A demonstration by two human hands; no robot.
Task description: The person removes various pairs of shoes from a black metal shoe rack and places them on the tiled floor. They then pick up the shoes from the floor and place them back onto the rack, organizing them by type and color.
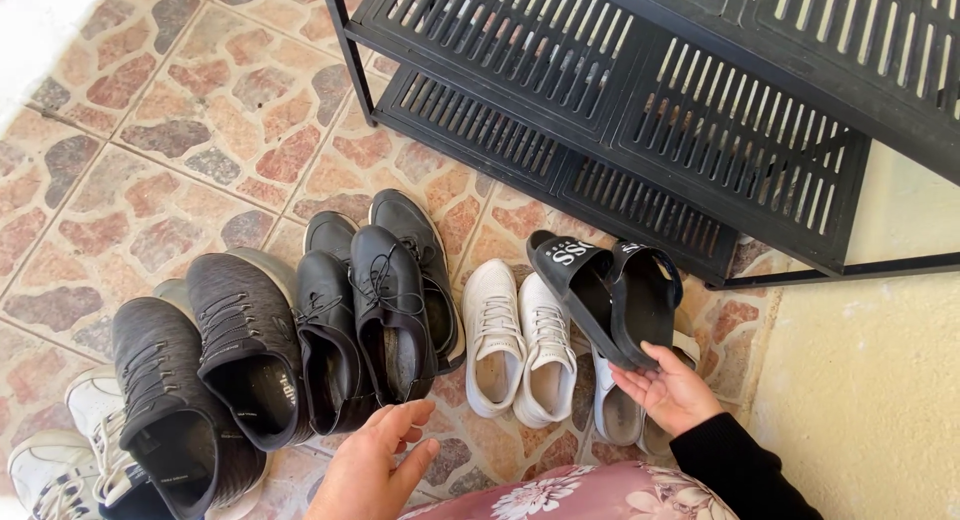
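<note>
My right hand (668, 388) holds a pair of black slide sandals (612, 292) by their heels, lifted above a light sneaker (616, 405) on the floor. My left hand (378, 464) hovers with fingers apart just below a black lace-up shoe (392, 310), touching nothing. A pair of white sneakers (520, 340) lies between my two hands. Further left sit another black leather shoe (330, 340) and two dark knit sneakers (210, 380).
A black slatted shoe rack (640, 100) with empty shelves stands at the top right, against a pale wall (880, 380). More white sneakers (70, 450) lie at the bottom left. The floor is patterned stone tile (180, 130). My floral garment (590, 495) shows at the bottom.
</note>
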